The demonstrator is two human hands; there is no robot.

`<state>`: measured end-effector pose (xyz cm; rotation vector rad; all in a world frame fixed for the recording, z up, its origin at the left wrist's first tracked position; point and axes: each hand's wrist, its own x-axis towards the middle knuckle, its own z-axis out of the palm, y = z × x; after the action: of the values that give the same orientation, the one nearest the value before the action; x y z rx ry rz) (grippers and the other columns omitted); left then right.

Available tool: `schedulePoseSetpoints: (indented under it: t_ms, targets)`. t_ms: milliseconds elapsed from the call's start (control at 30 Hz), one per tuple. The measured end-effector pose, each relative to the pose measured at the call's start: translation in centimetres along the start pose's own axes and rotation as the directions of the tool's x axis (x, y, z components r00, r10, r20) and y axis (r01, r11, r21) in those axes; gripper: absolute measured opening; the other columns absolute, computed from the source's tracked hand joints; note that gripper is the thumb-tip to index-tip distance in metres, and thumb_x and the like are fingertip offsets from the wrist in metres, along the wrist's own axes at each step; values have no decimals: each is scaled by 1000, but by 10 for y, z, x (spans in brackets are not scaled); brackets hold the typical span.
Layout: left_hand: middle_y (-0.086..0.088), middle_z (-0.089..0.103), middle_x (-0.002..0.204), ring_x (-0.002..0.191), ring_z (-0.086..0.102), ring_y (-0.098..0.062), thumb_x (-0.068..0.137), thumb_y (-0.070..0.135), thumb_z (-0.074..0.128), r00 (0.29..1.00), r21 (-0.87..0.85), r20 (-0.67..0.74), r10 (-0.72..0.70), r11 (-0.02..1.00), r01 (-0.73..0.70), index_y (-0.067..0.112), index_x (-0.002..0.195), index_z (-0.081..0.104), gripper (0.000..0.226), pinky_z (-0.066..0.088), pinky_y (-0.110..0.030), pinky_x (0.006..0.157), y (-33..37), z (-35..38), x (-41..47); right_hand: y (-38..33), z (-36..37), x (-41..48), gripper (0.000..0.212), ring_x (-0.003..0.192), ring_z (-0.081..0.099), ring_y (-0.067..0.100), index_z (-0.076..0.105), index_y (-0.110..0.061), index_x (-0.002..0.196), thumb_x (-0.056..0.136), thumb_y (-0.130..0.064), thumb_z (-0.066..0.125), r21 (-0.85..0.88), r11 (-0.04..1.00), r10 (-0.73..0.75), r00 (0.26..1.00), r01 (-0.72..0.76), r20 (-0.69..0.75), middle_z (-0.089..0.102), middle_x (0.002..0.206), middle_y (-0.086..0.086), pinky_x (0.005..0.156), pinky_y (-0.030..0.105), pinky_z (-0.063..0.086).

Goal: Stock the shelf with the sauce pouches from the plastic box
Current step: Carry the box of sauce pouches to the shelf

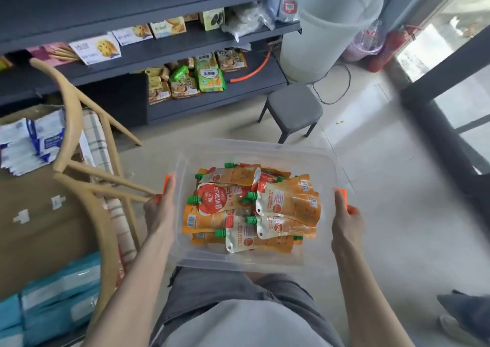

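I carry a clear plastic box [265,149] in front of my waist, above the floor. Inside lies a heap of several orange sauce pouches [254,209] with green caps. My left hand [159,209] grips the box's left side at its orange handle clip. At the right side, my right hand [346,219] grips the other orange clip. The dark shelf unit [185,42] stands ahead and to the left, with snack packs on its boards.
A wooden chair [87,177] with a checked cushion stands close on my left, beside cardboard boxes and blue packs. A small grey stool [293,108] sits on the floor ahead, and a white bin [326,28] stands behind it. A red fire extinguisher [384,52] stands by the glass door.
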<state>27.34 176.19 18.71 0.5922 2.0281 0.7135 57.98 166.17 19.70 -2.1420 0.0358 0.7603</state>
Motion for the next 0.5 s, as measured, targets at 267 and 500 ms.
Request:
schedulePoseSetpoints:
  t_ms: [267, 500]
  targets:
    - [2, 47, 58, 55, 44, -16, 61, 83, 54, 1000, 28, -2, -2, 1000, 2, 19, 58, 43, 65, 33, -29, 52, 106, 97, 70, -91, 80, 90, 48, 55, 36, 14, 37, -17, 63, 82, -54, 60, 4, 999, 47, 999, -47, -8, 37, 62, 0, 49, 27, 30]
    - [2, 55, 61, 57, 51, -17, 60, 83, 56, 995, 111, 99, 5, 994, -16, 18, 66, 54, 65, 39, -27, 52, 218, 192, 151, -163, 152, 164, 50, 57, 37, 14, 41, -12, 63, 82, -54, 60, 46, 987, 159, 981, -155, -109, 39, 63, 2, 51, 30, 31]
